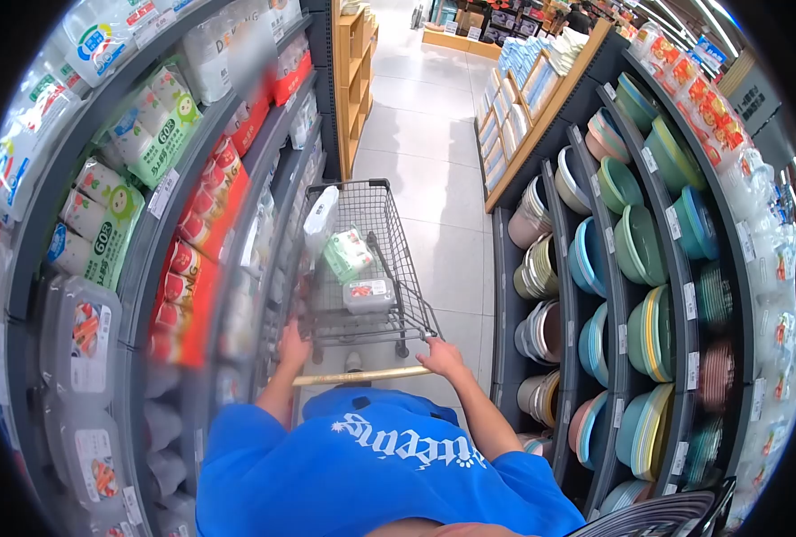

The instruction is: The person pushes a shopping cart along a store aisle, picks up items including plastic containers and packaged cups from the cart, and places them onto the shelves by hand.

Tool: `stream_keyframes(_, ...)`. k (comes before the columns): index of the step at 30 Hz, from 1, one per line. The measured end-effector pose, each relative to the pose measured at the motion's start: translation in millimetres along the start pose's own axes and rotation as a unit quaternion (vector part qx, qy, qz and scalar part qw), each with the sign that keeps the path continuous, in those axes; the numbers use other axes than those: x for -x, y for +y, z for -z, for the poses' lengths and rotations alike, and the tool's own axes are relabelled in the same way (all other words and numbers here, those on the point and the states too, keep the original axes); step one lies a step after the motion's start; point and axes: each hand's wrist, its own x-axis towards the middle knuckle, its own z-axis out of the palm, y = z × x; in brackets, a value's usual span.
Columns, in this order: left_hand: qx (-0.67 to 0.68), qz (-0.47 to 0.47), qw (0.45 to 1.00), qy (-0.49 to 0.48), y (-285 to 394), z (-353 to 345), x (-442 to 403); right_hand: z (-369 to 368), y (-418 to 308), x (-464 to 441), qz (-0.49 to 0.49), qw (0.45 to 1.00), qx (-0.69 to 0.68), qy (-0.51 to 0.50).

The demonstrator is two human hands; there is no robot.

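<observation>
A wire shopping cart (407, 255) stands in front of me, its yellow handle bar (362, 376) close to my body. My left hand (294, 346) is closed at the left end of the cart's handle; its fingers are slightly blurred. At the right end, my right hand (441, 355) is wrapped round the dark corner of the handle. Inside the cart lie a green-and-white soft pack (348, 256), a clear plastic food container (368, 295) with a label, and a white plastic-wrapped item (321, 215) leaning at the far left.
Shelves on the left hold packs of paper rolls (156, 125), red packs (192, 268) and plastic boxes (89, 336). On the right, shelves carry stacked plastic basins (640, 246). The tiled aisle (416, 116) runs ahead between a wooden shelf (355, 80) and a wood-framed display rack (541, 98).
</observation>
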Motion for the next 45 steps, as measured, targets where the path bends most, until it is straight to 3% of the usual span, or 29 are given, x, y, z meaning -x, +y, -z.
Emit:
stream_keyframes(3,0.005,-0.019,1.0,-0.002,-22,-17,26,-16,20,16,0.024,0.999,-0.026,0.009)
stream_keyframes(9,-0.03,0.076,0.996,0.035,-5,-35,85,-37,37,47,-0.006,0.999,-0.042,0.033)
stream_keyframes(19,-0.029,0.054,0.996,0.066,-3,-63,162,-49,58,79,-0.035,0.994,0.016,0.107)
stream_keyframes(23,-0.054,-0.026,0.993,0.101,-13,-64,171,-50,56,87,-0.043,0.99,-0.011,0.13)
stream_keyframes(27,-0.047,0.039,0.994,0.092,-9,-58,167,-59,52,87,-0.051,0.988,-0.031,0.141)
stream_keyframes(31,-0.071,0.153,0.986,0.013,14,-36,167,-67,51,91,-0.055,0.988,-0.029,0.142)
stream_keyframes(38,-0.061,0.172,0.983,-0.015,-2,-35,168,-79,50,102,-0.067,0.986,-0.023,0.152)
stream_keyframes(41,-0.149,0.124,0.977,-0.085,-1,-21,173,-84,48,108,-0.076,0.985,-0.028,0.154)
stream_keyframes(45,-0.251,-0.013,0.952,-0.176,-30,-15,180,-86,40,124,-0.069,0.984,0.0,0.164)
